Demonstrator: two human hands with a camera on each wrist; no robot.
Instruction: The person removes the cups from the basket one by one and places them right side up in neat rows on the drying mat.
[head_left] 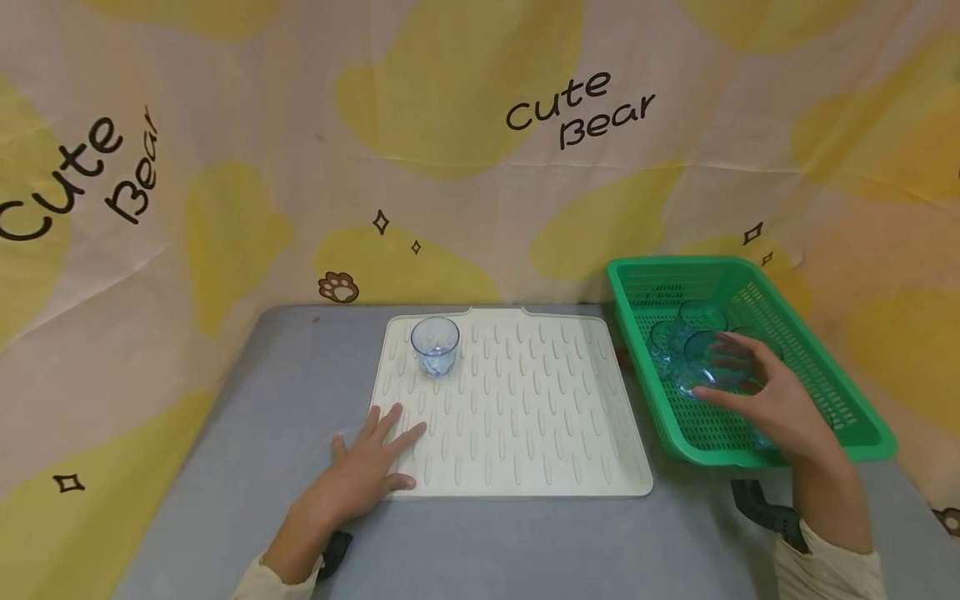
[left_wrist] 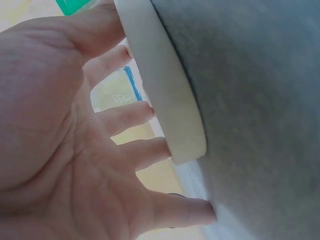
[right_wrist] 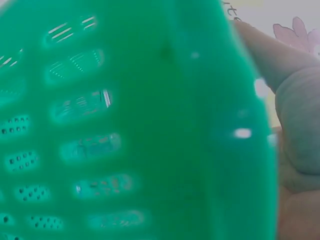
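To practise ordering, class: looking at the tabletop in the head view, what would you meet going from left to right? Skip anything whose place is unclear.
Left grip → blue-tinted glass on the white mat → green basket.

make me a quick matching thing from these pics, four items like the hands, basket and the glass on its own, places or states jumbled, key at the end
Column 1
1. left hand
2. basket
3. lone glass
4. right hand

Column 2
a. on the far left part of the white mat
b. holding a blue glass
c. fingers spread at the mat's near left edge
d. green, with glasses inside

Pairs: 1-c, 2-d, 3-a, 4-b
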